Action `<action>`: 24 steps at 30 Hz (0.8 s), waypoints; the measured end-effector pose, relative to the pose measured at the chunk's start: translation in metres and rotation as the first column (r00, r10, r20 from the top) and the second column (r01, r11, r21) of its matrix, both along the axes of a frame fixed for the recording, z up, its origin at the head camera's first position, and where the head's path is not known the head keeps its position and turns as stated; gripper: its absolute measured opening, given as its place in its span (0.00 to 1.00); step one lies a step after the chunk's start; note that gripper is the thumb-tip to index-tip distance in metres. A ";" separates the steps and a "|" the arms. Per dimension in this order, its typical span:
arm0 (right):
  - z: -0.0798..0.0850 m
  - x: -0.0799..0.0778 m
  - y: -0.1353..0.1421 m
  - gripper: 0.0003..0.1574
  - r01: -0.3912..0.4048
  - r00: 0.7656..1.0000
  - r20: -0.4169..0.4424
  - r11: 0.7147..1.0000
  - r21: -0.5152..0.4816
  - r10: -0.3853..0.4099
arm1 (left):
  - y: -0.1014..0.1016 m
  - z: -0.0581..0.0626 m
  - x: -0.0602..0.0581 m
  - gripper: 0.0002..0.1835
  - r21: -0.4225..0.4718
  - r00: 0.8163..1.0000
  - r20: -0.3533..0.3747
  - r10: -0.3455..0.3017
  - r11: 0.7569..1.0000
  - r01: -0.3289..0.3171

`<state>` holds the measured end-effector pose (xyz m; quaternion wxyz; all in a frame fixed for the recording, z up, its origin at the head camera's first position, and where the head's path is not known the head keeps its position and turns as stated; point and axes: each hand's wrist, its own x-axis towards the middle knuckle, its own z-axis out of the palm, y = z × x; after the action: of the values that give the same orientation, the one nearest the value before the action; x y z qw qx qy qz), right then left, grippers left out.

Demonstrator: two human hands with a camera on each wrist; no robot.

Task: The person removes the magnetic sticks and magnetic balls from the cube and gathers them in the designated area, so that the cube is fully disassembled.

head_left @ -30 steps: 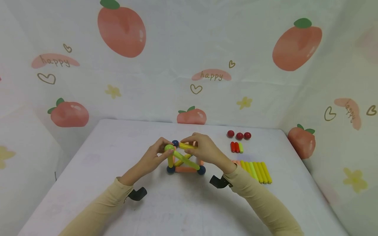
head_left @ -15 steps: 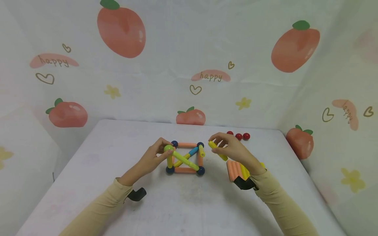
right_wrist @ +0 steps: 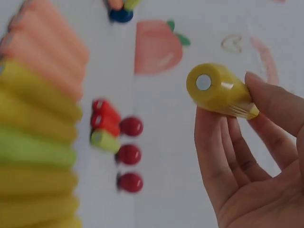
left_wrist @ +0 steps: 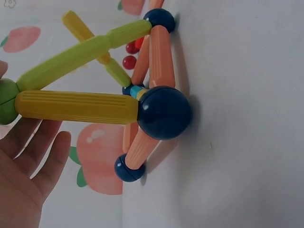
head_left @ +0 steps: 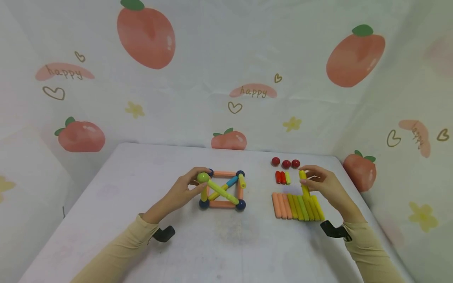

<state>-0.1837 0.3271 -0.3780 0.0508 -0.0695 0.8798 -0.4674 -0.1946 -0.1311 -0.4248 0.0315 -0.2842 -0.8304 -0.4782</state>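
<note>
My left hand (head_left: 182, 190) holds a light green ball (head_left: 203, 177) at the raised corner of a magnetic-stick frame. From that ball a yellow rod (left_wrist: 78, 106) runs down to a dark blue ball (left_wrist: 164, 113). A light green rod (head_left: 223, 192) slants to another blue ball (head_left: 240, 204). Orange rods (head_left: 222, 204) and blue balls make the square base, crossed by a yellow-and-blue diagonal (head_left: 231, 181). A short yellow-green stick (head_left: 242, 181) rises from the back right ball. My right hand (head_left: 327, 184) pinches a yellow magnetic rod (right_wrist: 221, 92) above a row of rods.
The row of orange, yellow and green rods (head_left: 284, 206) lies at the right. Behind it are two short red rods (head_left: 281, 177) and a short green rod (head_left: 288, 178). Three red balls (head_left: 286, 164) sit near the table's back edge.
My right hand has moved right from the frame, carrying the yellow rod to above the rod row. The short stick at the back right ball came into sight. My left hand stays at the green ball.
</note>
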 end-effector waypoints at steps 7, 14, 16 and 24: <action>-0.020 0.008 0.045 0.27 0.023 0.999 -0.030 1.000 0.011 -0.022 | 0.005 0.002 -0.005 0.29 -0.018 1.000 -0.026 0.009 1.000 -0.009; -0.039 0.014 0.069 0.26 -0.002 1.000 -0.011 1.000 -0.019 0.002 | 0.009 0.000 -0.006 0.17 -0.070 1.000 -0.008 0.018 0.997 -0.018; -0.044 0.015 0.074 0.26 -0.003 1.000 -0.009 1.000 -0.022 0.003 | 0.009 0.000 -0.007 0.16 -0.074 1.000 -0.006 0.021 0.997 -0.022; -0.055 0.015 0.087 0.31 0.046 0.997 0.059 0.999 0.017 -0.046 | 0.010 0.001 -0.005 0.16 -0.067 1.000 0.015 0.015 0.998 -0.014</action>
<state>-0.1684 0.4136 -0.4334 0.0667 -0.0349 0.8828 -0.4636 -0.2000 -0.1215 -0.4239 0.0192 -0.2754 -0.8481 -0.4523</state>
